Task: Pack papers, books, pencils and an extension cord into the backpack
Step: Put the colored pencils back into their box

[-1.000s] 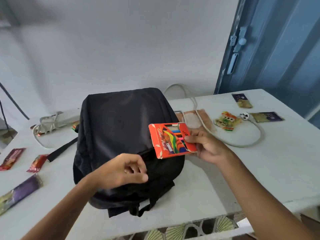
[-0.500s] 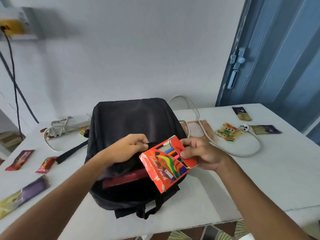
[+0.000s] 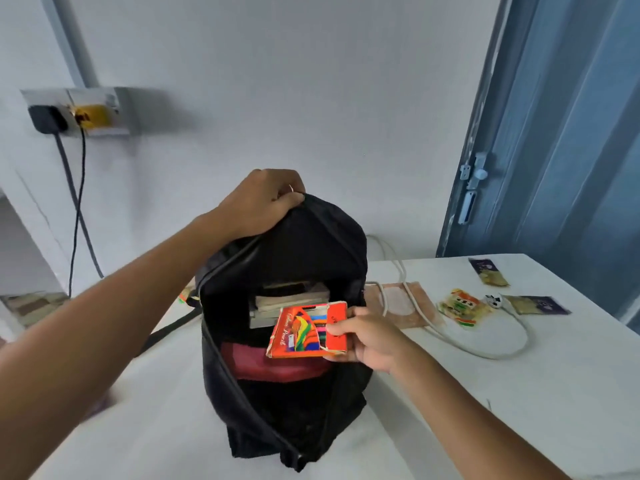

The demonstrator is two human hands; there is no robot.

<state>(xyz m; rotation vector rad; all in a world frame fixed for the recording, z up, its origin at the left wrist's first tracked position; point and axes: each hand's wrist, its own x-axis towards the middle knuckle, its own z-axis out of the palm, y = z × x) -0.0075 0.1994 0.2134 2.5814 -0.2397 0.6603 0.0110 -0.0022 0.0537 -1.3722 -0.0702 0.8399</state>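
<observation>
A black backpack point(image 3: 311, 403) stands on the white table point(image 3: 519, 403) with its main zip open wide. My left hand point(image 3: 261, 202) grips the top of its front flap and holds it up. Inside I see stacked books point(image 3: 287, 299) and a dark red item point(image 3: 273, 367) below them. My right hand point(image 3: 369, 336) holds an orange box of colour pencils point(image 3: 304, 332) at the mouth of the bag, just in front of the books. The white extension cord point(image 3: 485, 351) loops over the table to the right of the bag, ending in a plug point(image 3: 494, 301).
Right of the bag lie a brown envelope point(image 3: 398, 304), a colourful snack packet point(image 3: 462, 306) and two dark packets point(image 3: 488, 271). A wall socket point(image 3: 74, 112) with black cables is on the left. A blue door point(image 3: 561, 133) stands at the right.
My left hand has lifted the bag's flap much higher, opening the bag wide and showing the books. My right hand brought the pencil box level to the opening.
</observation>
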